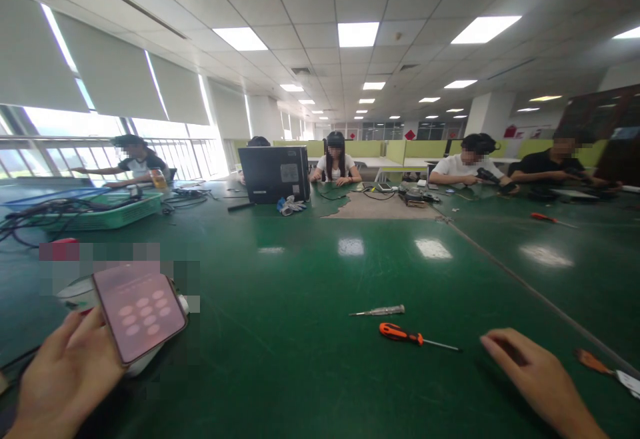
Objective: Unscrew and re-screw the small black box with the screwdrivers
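Note:
My left hand (70, 372) is closed on a smartphone (143, 312), holding it tilted with the lit screen up. Rows of round keys glow on its pinkish display. Behind the phone, a pale object (77, 292) is partly hidden and blurred. Low on the right, my right hand (535, 372) hovers at the green tabletop, its fingers loosely curled and no object visible in them. Just left of it lies an orange and black screwdriver (403, 334), the shaft pointing towards my hand. A clear-handled slim screwdriver (383, 311) rests beyond that one.
A brush-like tool with a wooden handle (595, 362) lies at the right edge. Farther off are another screwdriver (545, 217), a black computer case (274, 173), gloves (291, 205) and a green basket (120, 219) with cables. Several people sit around the table.

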